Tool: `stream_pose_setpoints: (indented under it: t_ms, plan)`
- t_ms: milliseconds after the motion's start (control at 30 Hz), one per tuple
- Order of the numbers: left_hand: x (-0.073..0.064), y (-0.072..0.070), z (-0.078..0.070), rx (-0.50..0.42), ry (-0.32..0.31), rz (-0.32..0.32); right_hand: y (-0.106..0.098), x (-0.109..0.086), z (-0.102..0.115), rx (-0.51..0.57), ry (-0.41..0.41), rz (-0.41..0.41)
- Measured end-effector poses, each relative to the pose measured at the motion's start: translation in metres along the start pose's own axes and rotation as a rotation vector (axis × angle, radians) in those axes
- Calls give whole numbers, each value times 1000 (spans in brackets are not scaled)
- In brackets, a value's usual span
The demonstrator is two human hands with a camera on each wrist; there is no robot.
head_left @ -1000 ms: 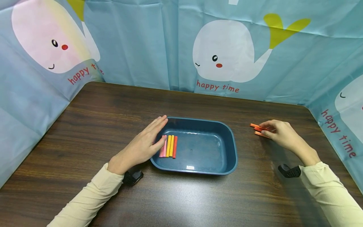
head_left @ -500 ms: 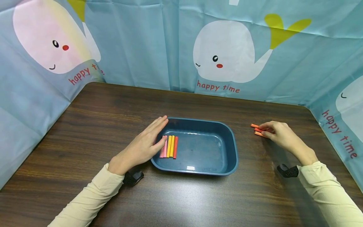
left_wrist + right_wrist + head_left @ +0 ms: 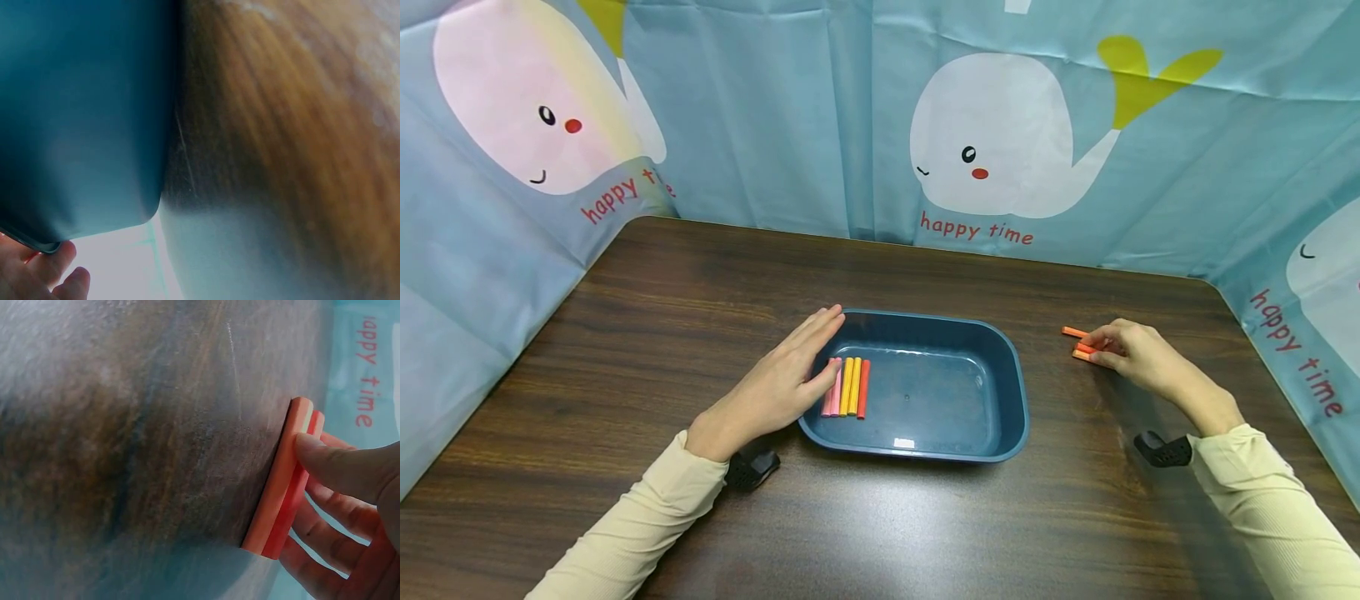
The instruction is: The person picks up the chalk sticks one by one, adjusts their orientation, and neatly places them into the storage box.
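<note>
My left hand (image 3: 775,383) rests over the left rim of a dark blue plastic tray (image 3: 917,457), its fingers straight along the rim and its thumb inside. Under and beside the thumb, pink chalk sticks (image 3: 835,400), yellow chalk sticks (image 3: 853,387) and a red-orange chalk stick (image 3: 863,392) lie in a row. On the table at the right, my right hand (image 3: 1142,358) pinches two sticks side by side: an orange chalk stick (image 3: 278,487) against the thumb and a red chalk stick (image 3: 289,509) against the fingers. Another orange chalk stick (image 3: 1073,332) lies just behind them, partly covered by the fingers.
The tray stands mid-table on a dark wood-grain table (image 3: 700,275). A light blue curtain (image 3: 775,117) printed with whales hangs behind and along both sides. A black wrist mount (image 3: 1163,450) sits under the right wrist, another (image 3: 752,471) under the left.
My right hand has brought the red chalk stick up against the nearer orange one, closing the gap between them. The left hand and tray keep their places.
</note>
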State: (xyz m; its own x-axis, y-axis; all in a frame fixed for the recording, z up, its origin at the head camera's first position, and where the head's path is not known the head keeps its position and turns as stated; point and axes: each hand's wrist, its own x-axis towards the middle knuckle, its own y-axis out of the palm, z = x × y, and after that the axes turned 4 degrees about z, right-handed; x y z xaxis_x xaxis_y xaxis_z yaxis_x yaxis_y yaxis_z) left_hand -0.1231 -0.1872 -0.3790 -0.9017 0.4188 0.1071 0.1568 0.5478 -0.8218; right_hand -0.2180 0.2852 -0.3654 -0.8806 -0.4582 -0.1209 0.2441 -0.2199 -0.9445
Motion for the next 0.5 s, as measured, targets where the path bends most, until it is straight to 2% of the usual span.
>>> stream_pose_setpoints:
  t_ms: [333,500]
  plan:
    - [-1,0,-1,9,-7,4,-3,2,6,14,13,13]
    - [0,0,-1,6,-6,4,-6,1,15,-6,-11,-32]
